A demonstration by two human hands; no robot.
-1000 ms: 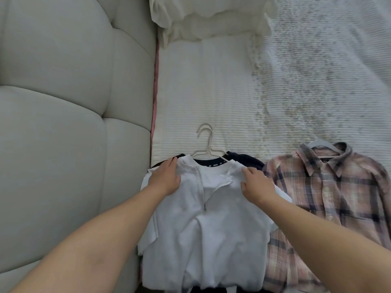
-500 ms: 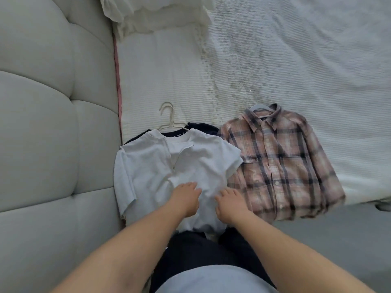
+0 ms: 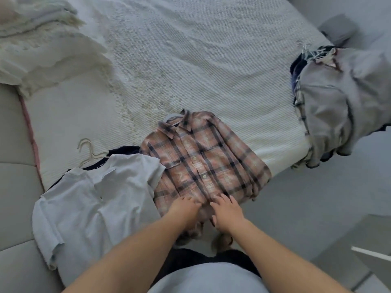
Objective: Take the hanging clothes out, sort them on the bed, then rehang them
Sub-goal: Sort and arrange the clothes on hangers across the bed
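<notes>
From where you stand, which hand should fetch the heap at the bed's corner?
Probably the right hand: the heap of clothes lies on its side. Both hands rest on the plaid shirt.

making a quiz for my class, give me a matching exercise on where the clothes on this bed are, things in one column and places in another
Things:
1. plaid shirt
2. white top
3. heap of clothes
4. pillow

Places:
A. right edge of the bed
B. far left corner
C. under both hands: left hand, right hand
D. near left, over a dark garment

Pairs: 1-C, 2-D, 3-A, 4-B
</notes>
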